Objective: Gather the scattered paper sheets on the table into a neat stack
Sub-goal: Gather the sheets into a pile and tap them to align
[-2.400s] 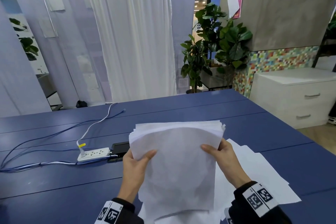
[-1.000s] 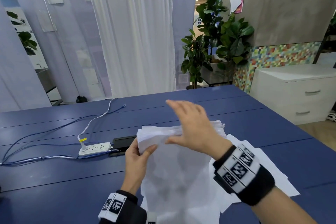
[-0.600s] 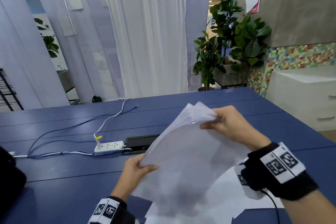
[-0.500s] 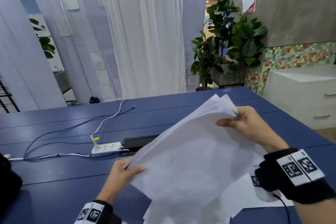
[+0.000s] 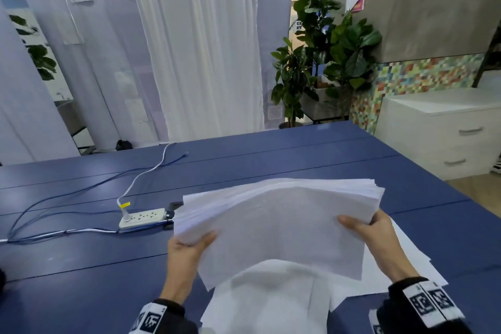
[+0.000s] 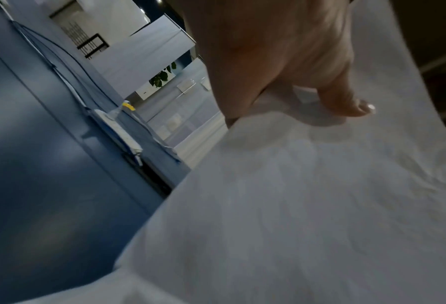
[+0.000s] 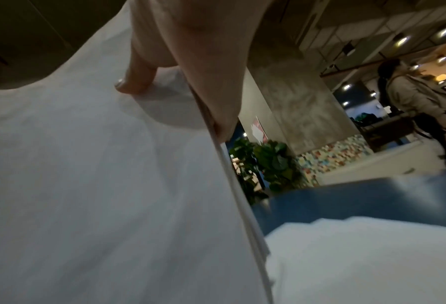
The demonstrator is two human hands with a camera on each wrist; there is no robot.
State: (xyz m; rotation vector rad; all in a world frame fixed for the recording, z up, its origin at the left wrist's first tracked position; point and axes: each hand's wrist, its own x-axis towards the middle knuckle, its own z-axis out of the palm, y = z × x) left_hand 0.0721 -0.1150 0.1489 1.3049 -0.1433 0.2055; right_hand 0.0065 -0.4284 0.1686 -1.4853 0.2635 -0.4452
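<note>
I hold a thick stack of white paper sheets above the blue table, long side across. My left hand grips its left edge, thumb on top. My right hand grips its right edge, thumb on top, fingers underneath. The stack sags in the middle, and its far edges are fanned and uneven. Loose white sheets lie on the table under and to the right of the stack. In the right wrist view the thumb presses on the top sheet, with more sheets lying below.
A white power strip with blue and white cables lies left of the stack, with a black device beside it. White drawers stand right of the table. Plants and curtains stand behind. A person stands in the background.
The stack was tilted with my right hand holding its top corner high. Now it is turned level, with one hand on each short side.
</note>
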